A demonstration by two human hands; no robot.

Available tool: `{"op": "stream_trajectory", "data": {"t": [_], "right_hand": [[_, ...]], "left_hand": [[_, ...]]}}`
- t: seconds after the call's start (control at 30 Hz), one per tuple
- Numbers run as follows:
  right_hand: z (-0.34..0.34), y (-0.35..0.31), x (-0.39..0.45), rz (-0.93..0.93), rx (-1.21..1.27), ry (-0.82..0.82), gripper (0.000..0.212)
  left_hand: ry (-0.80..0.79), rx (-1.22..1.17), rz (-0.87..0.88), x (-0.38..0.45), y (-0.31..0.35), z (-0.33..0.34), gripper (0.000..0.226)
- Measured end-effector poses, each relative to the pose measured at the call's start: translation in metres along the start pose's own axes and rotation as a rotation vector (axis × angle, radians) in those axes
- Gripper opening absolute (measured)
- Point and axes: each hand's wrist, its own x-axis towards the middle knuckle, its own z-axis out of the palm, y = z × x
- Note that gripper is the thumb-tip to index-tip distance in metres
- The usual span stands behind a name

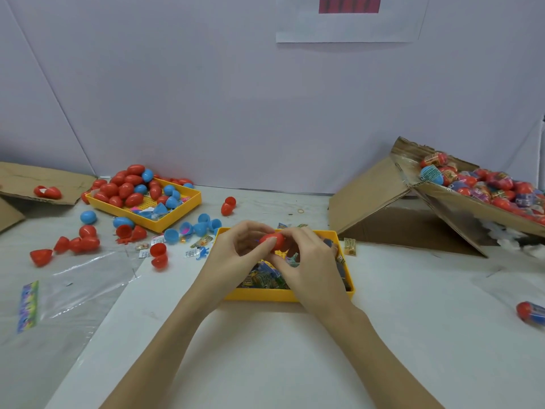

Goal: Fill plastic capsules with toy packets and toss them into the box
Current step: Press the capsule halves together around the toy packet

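Red capsule held above the near yellow tray of toy packets, at bench centre. Left hand grip pinches its left end; right hand grip curls over its right side. Far yellow tray at left holds red and blue capsule halves. Tilted cardboard box at right holds filled capsules.

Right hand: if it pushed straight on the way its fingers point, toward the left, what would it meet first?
The right hand already pinches the red capsule, so that comes first. Just past it are the left hand's fingers, gripping the same capsule above the yellow tray. Depth is hard to judge.
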Motion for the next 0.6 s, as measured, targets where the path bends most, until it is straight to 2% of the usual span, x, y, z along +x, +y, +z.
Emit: {"op": "stream_trajectory", "data": {"t": [0.1,0.2,0.3,0.47,0.6], "right_hand": [[-0.0013,-0.0016,0.0004,-0.068,0.029,-0.002,0.039],[-0.001,-0.0019,0.0005,-0.079,0.034,0.035,0.025],[-0.0001,-0.0019,0.0008,-0.044,0.095,-0.066,0.018],[0.002,-0.0026,-0.0013,0.114,-0.052,-0.304,0.033],[0.0,-0.0038,-0.0011,0.16,0.067,-0.339,0.016]], "left_hand": [[0.023,-0.02,-0.009,-0.0003,0.0001,-0.0023,0.016],[0.062,-0.036,-0.046,-0.0002,-0.001,-0.0005,0.028],[0.171,-0.081,-0.082,0.0019,-0.0029,-0.0004,0.043],[0.219,-0.136,-0.078,0.0045,-0.006,-0.0065,0.021],[0.223,-0.182,-0.095,0.0066,-0.0048,-0.0037,0.021]]}}
